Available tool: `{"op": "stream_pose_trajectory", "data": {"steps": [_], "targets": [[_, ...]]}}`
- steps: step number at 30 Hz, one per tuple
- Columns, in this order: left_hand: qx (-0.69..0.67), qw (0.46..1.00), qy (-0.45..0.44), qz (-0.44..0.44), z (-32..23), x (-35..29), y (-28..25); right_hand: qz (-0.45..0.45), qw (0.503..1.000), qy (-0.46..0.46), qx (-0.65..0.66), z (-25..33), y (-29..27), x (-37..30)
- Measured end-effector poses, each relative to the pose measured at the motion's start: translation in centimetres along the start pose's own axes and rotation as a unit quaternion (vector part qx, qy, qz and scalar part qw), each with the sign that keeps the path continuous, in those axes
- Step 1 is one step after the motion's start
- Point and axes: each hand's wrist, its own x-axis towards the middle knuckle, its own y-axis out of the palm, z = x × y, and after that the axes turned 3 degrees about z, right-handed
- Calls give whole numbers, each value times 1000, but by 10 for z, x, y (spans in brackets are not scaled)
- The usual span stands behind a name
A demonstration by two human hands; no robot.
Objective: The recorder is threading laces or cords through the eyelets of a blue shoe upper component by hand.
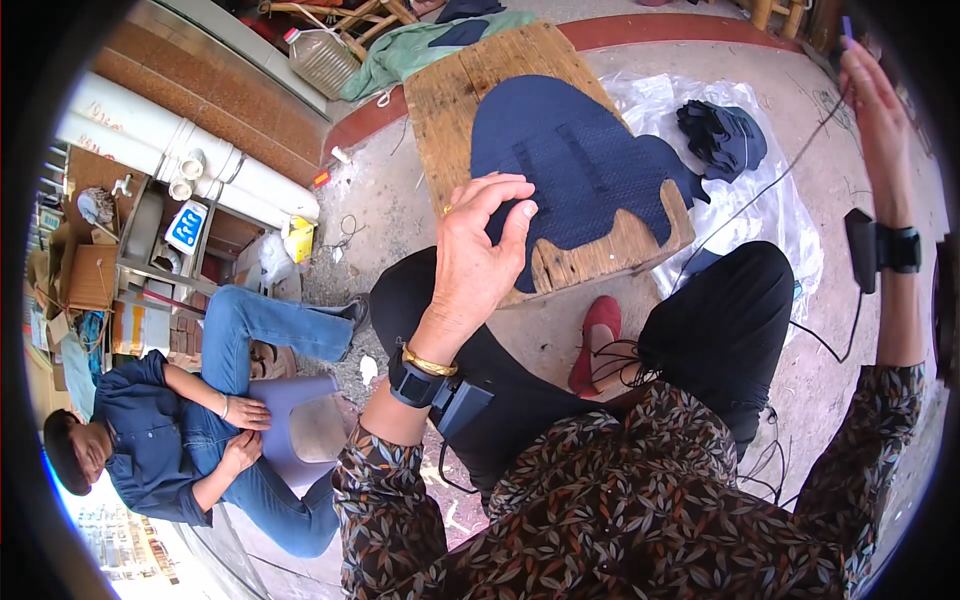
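My left hand (478, 245) hovers over the near left edge of a wooden block (440, 120), its thumb and forefinger curled nearly tip to tip. Whatever they may pinch is too small to make out. On the block lies a dark navy textured fabric piece (560, 150) with a rounded far end and a scalloped near edge. My right hand (878, 105) is raised high at the far right, well away from the block. Between its fingertips is a slim blue-purple stick-like thing (847, 27), partly lost at the picture's dark rim.
A stack of dark cut pieces (722, 138) rests on clear plastic sheeting (790, 215) right of the block. A seated person (150, 425) at left handles a greyish-purple panel (290, 415). Behind them are white pipes (150, 130) and a cluttered shelf. A thin cable (765, 190) crosses at right.
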Motion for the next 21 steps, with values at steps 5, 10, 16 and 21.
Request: {"op": "stream_pose_trajectory", "data": {"steps": [5, 10, 16, 21], "targets": [[184, 982, 30, 42, -1, 1, 18, 196, 976, -10, 91, 54, 138, -85], [310, 944, 40, 104, 7, 2, 35, 309, 946, -77, 56, 96, 194, -100], [269, 954, 11, 130, -33, 14, 24, 288, 945, -154, -10, 74, 201, -83], [313, 942, 48, 114, -20, 12, 5, 190, 969, -158, -27, 85, 186, -70]]}}
